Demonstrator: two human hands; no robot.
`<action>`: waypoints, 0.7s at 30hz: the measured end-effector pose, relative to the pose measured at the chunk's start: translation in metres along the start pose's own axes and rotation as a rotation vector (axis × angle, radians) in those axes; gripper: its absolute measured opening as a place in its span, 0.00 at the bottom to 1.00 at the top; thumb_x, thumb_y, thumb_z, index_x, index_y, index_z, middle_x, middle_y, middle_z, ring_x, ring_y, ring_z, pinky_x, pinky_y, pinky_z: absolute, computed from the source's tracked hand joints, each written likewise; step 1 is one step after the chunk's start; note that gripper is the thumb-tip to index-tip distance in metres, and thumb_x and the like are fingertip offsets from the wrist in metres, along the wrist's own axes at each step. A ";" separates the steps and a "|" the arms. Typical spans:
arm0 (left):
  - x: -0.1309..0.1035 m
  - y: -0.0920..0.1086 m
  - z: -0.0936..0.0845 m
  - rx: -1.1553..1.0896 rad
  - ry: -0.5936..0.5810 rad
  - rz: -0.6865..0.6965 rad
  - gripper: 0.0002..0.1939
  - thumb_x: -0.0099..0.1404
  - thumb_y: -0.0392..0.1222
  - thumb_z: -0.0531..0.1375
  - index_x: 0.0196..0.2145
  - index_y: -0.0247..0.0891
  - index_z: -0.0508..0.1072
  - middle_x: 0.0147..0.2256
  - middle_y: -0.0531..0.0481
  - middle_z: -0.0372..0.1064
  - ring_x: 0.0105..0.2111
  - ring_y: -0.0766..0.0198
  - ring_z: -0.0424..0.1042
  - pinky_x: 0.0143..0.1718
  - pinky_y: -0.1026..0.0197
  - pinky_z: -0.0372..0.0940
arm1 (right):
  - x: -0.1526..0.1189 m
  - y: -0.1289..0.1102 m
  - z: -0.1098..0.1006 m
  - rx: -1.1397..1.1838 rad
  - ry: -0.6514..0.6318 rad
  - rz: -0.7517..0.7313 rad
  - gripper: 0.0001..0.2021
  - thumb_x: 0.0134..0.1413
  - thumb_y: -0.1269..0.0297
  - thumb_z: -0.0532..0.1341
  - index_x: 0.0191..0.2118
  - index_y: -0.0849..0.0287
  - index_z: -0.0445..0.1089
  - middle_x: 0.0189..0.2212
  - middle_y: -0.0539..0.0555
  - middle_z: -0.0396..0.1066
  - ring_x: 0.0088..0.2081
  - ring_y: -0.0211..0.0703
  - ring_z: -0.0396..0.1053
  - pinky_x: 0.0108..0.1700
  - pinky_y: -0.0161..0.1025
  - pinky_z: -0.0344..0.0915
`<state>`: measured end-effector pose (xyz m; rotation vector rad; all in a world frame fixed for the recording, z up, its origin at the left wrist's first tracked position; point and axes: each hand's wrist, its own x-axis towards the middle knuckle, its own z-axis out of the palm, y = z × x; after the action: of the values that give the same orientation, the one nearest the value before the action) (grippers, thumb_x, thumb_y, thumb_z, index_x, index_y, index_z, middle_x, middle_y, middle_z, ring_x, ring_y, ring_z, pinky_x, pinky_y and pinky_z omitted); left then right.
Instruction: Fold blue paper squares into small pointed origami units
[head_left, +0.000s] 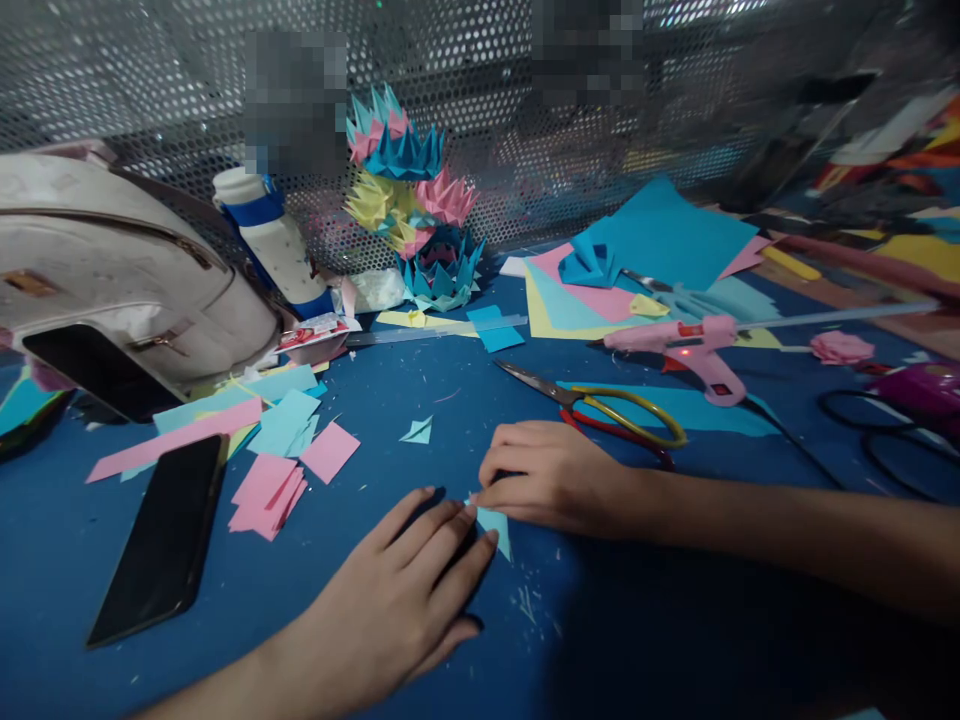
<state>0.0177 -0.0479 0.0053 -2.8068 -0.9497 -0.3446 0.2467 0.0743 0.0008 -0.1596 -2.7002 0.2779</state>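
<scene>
Pale-blue paper piece (497,532) pressed under your open left hand (397,590), pinched by your curled right hand (551,475); likely light, crease-prone, best held at edges.

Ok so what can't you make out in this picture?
All in the head view:
Light blue paper: its upper part and folds, hidden by fingers of the left hand and right hand.
Pale bag: its far side, cut off by the left edge.
Purple object: what it is, blurred and cut off by the right edge.
Red-and-white packet: its print, too small.
Mesh panel: what's behind it, lost to blur and pixelated patches.
</scene>
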 end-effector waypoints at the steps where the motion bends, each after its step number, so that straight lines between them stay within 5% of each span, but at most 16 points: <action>1: 0.000 -0.001 -0.001 -0.006 0.004 -0.008 0.25 0.78 0.51 0.46 0.61 0.31 0.67 0.54 0.41 0.70 0.55 0.51 0.68 0.62 0.45 0.56 | 0.000 0.000 0.000 -0.008 -0.009 -0.004 0.12 0.70 0.63 0.56 0.38 0.58 0.75 0.37 0.52 0.74 0.39 0.41 0.64 0.39 0.39 0.55; 10: -0.003 -0.005 -0.001 -0.047 0.008 -0.058 0.26 0.77 0.55 0.48 0.60 0.34 0.68 0.57 0.38 0.68 0.58 0.48 0.65 0.60 0.43 0.59 | 0.002 0.004 -0.005 0.046 -0.091 -0.036 0.08 0.69 0.65 0.56 0.43 0.55 0.74 0.41 0.51 0.75 0.42 0.41 0.65 0.41 0.41 0.56; 21: 0.001 -0.008 -0.005 0.009 0.006 0.004 0.29 0.76 0.58 0.47 0.58 0.33 0.70 0.57 0.42 0.70 0.57 0.52 0.67 0.68 0.46 0.39 | 0.007 0.013 -0.028 0.262 -0.062 0.159 0.11 0.69 0.61 0.58 0.49 0.54 0.77 0.38 0.53 0.72 0.40 0.39 0.63 0.40 0.36 0.58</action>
<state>0.0129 -0.0422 0.0112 -2.7977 -0.9422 -0.3468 0.2531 0.0934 0.0259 -0.2924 -2.6835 0.6897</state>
